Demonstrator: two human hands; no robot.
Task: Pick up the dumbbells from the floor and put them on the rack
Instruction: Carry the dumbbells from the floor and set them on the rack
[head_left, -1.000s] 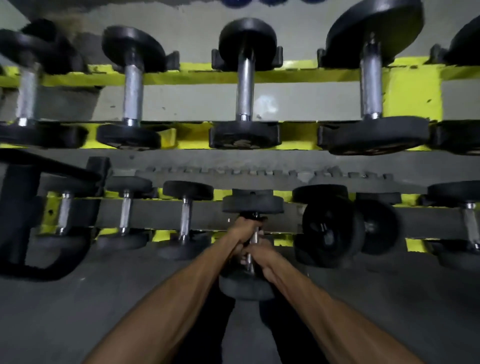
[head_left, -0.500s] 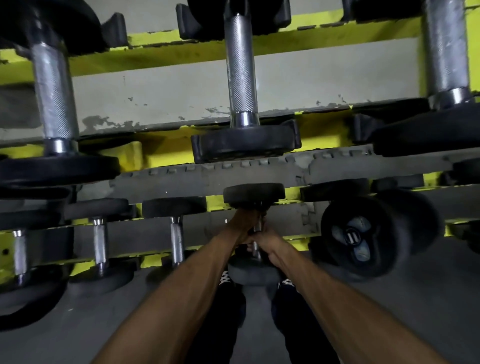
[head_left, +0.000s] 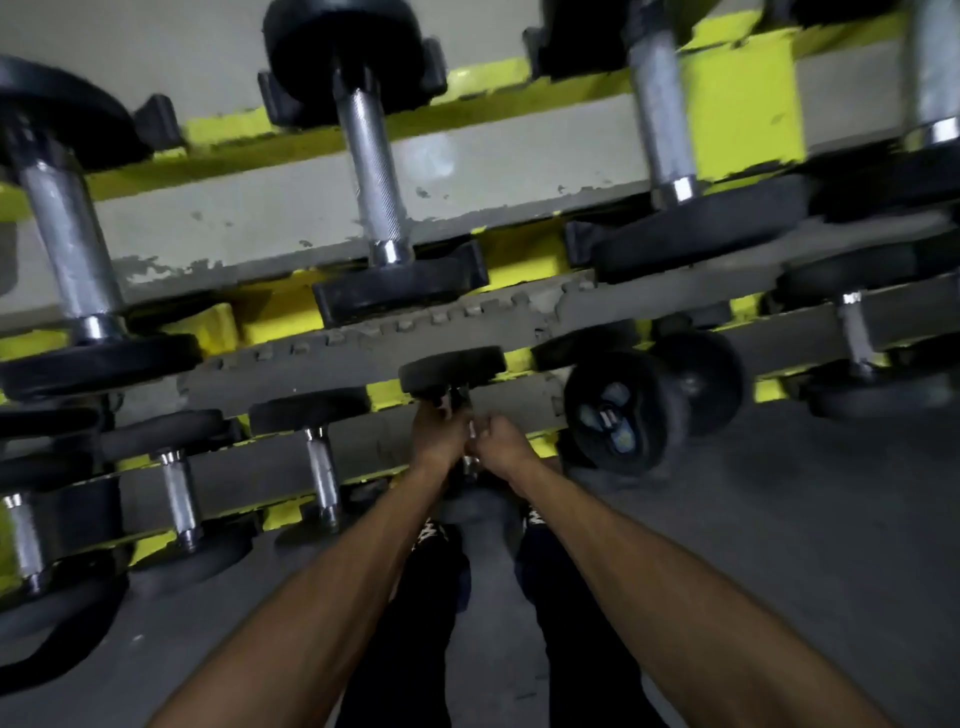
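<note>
1. left hand (head_left: 440, 435) and right hand (head_left: 500, 440) both wrapped tight round the handle of a small dumbbell (head_left: 453, 368).
2. its far head sits over the yellow rack's (head_left: 737, 98) lower rail (near head hangs below the fists, blurred).

Bare forearms, black trousers (head_left: 410, 639), white-marked shoes (head_left: 431, 532)

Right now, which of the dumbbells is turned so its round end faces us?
The black rubber dumbbell just right of the hands, by the lower rack: its round end faces the camera, while the others show their steel handles.
</note>
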